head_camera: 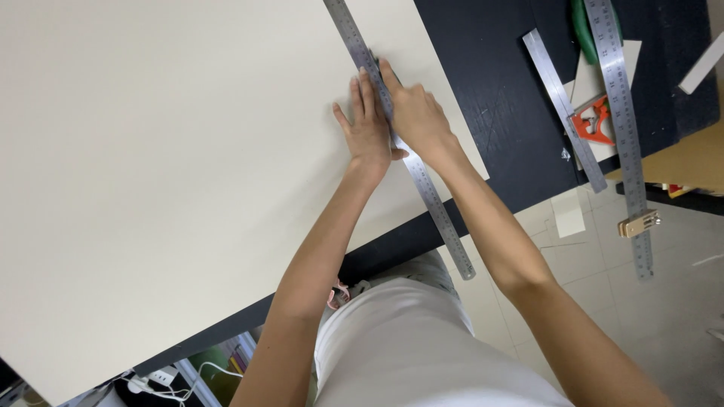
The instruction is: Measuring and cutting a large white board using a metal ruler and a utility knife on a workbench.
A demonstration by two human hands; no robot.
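Note:
A large cream board [166, 151] lies on a black table [505, 98]. Across its right part runs a long steel ruler [434, 207], slanting toward me and sticking out past the table's edge. My left hand [366, 128] lies flat on the board with its fingers against the ruler's left side. On the ruler's right side, my right hand [416, 113] is curled around a small dark tool [375, 60], of which only the tip shows beyond my fingers. The two hands touch across the ruler.
On the table's right part lie a shorter steel ruler [562, 105], a long steel ruler [624, 128] with a brass clamp [639, 223], a red square tool [596, 120], a green object [581, 26] and white card pieces [701, 64]. Below are floor tiles and a power strip [151, 377].

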